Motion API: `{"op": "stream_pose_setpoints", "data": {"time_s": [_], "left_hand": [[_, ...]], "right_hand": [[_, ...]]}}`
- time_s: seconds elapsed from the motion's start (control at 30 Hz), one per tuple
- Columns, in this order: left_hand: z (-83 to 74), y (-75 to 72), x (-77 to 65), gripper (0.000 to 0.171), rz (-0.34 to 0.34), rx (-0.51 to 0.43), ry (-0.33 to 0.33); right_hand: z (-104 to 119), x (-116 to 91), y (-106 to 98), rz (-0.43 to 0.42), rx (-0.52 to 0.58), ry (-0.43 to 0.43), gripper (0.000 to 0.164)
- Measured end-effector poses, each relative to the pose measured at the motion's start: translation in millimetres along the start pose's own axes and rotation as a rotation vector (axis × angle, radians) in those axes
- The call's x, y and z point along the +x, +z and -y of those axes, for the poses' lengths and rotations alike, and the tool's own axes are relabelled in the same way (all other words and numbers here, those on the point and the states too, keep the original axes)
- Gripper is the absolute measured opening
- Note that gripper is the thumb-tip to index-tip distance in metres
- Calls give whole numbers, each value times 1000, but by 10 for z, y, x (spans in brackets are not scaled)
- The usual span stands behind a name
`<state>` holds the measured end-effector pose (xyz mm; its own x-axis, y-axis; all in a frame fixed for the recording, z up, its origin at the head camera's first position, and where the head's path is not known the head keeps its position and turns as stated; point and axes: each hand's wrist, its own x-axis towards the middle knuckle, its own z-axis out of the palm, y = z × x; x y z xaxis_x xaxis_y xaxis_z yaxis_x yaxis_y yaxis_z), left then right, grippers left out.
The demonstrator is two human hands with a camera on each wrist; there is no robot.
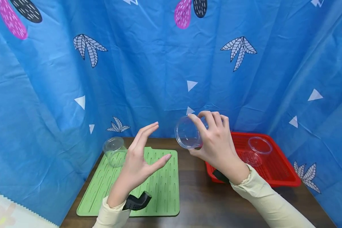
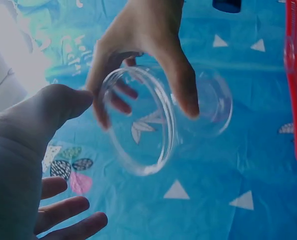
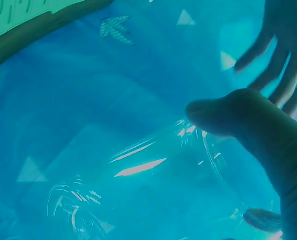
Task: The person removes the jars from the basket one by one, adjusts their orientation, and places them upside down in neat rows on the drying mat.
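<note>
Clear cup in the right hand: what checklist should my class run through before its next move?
1. Right hand grips the clear cup: ok.
2. Left hand free: ok, holding nothing.
3. Clear cup upright: not ok, tipped sideways.
4. Bare space on the green mat beside the second cup: ok.
5. Red basket empty: not ok, a third cup is inside.
6. Clear cup dry inside: cannot tell.

Head view faces forward, down — closer wrist views share the clear cup (image 1: 187, 133).

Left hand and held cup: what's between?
Nothing in the head view: the left hand and clear cup stand apart, with blue curtain, brown tabletop and green mat behind the gap.
</note>
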<state>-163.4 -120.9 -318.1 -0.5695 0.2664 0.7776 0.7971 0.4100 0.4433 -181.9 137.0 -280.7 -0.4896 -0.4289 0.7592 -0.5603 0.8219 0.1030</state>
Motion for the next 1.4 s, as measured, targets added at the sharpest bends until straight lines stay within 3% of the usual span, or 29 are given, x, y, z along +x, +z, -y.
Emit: {"op": "stream_pose_setpoints", "data": {"time_s": [0.33,0.5,0.73,0.9,1.03,1.23,1.4], "left_hand": [[-27,114,307,101,113,-102,5],[-15,123,344,102,123,-107,17],[-4,137,332,100,155,-81,3],[-9,135,331,96,131,-85,8],[-103,106,358,93,106,-115,27],[-278,24,394,89,107,-176,13],[-123,77,333,91,131,-187,-10]], "right_hand": [[410,143,18,-68,-148,-135,91],[509,174,44,-107,-201,-153,78],[585,137,31,-119,-275,-151,83],[645,162,16,-172,-306,-159,72],[656,173,19,-193,-305,-162,69],[664,167,24,-170,-300,-153,74],[683,128,16,-114,-277,-129,96]]}}
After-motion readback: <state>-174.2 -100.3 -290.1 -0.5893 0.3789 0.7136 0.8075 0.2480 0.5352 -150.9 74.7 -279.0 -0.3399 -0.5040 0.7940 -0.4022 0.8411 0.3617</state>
